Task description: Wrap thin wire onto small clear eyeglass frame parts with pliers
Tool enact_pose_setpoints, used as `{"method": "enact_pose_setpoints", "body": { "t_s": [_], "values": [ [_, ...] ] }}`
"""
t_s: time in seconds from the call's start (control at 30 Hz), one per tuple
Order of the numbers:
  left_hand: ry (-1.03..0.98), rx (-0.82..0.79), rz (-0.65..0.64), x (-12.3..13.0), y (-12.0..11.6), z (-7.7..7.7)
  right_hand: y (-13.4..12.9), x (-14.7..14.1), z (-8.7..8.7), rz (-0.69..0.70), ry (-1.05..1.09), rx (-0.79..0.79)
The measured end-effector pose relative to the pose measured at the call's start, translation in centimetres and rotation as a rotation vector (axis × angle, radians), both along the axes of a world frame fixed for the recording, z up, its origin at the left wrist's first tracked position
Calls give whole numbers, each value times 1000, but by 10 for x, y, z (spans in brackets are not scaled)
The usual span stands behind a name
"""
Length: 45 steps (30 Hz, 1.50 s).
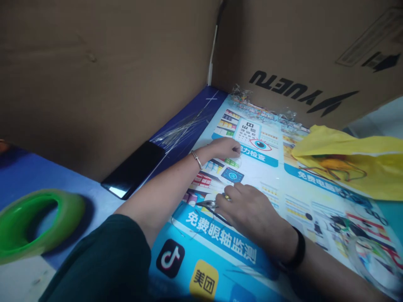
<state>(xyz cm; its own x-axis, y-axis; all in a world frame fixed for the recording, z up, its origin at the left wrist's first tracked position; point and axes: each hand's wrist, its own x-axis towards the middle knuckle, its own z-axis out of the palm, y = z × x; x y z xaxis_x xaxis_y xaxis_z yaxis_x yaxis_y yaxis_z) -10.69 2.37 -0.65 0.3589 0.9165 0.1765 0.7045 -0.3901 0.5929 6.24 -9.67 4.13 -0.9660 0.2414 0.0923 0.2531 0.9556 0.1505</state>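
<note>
The metal tool is over the bright poster, held in your closed right hand, while your left hand is curled closed, and I can't tell if it holds anything.

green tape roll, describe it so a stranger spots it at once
Start at the big cardboard panel on the left, then drop to the blue surface below. The tape roll sits there, left of the black phone; its bright green ring sets it apart.
</note>
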Motion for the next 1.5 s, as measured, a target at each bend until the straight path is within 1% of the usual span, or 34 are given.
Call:
{"method": "enact_pose_setpoints", "body": {
  "t_s": [0.1,0.23,0.33,0.4,0.67,0.9,1.1,1.27,1.4,1.5],
  "values": [
    [-18,-13,4,0,2,-2,7,10,6,-46,-17,-58],
    [-44,-33,-4,-1,6,-7,14,32,14,-153,-70,-197],
    [-55,-22,-7,-2,7,-9,13,43,14,-210,-114,-286],
    [-51,-10,-2,-2,6,-9,11,44,12,-217,-123,-309],
    [-1,-25,28,0,2,-4,1,29,9,-171,-145,-269],
    [-18,-16,29,0,3,-7,1,33,9,-125,-88,-273],
    [-19,-14,30,-1,5,-8,-5,33,8,-95,-95,-311],
    [-20,-19,-2,0,3,-5,-8,33,9,-110,-73,-334],
    [0,-44,-8,2,0,0,-5,39,9,-159,-13,-291],
    [37,-52,-35,5,-1,3,-1,43,6,-188,56,-244]
  ]
}}
